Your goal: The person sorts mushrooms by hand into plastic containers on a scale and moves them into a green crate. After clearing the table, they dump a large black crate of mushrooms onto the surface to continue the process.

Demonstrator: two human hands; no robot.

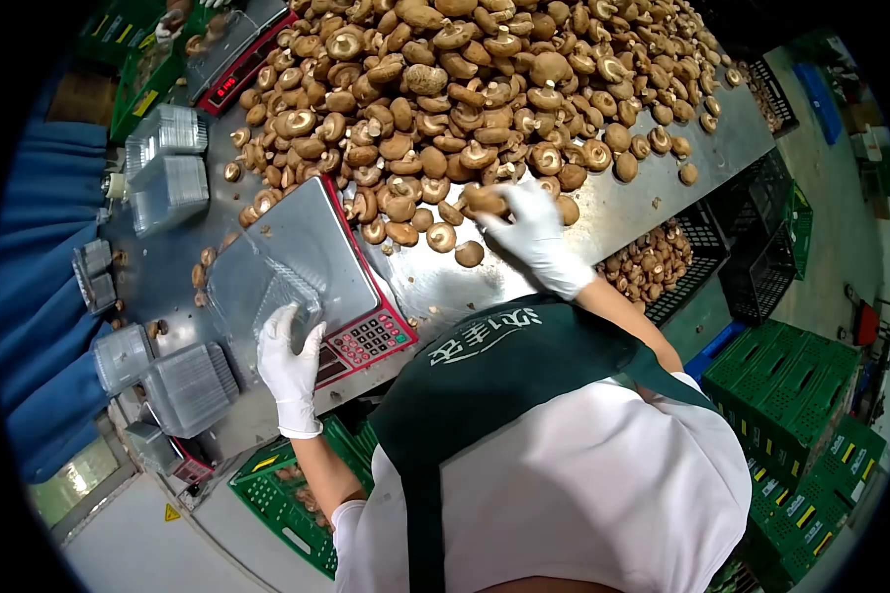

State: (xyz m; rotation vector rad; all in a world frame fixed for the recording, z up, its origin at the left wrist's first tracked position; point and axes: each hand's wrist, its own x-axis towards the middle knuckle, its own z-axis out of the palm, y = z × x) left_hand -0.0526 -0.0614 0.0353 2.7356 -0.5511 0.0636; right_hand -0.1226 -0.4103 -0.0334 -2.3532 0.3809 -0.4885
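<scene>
My left hand point(289, 371), in a white glove, is at the near edge of a clear plastic tray point(292, 292), its thumb and fingers curled about the rim. The tray rests on the metal plate of a red digital scale point(371, 336). My right hand point(536, 232), also gloved, reaches to the front of a big heap of brown shiitake mushrooms point(435, 109). Its fingers and thumb close around a shiitake mushroom point(485, 202); the fingertips are slightly blurred. A few loose mushrooms lie just below that hand.
Stacked clear trays point(168, 188) line the left of the metal table point(653, 212), with more trays point(188, 385) nearer me. A second scale point(237, 74) and another person's gloved hand point(170, 25) are at top left. Crates with mushrooms point(653, 262) stand below the right edge; green crates point(781, 385) are stacked beyond.
</scene>
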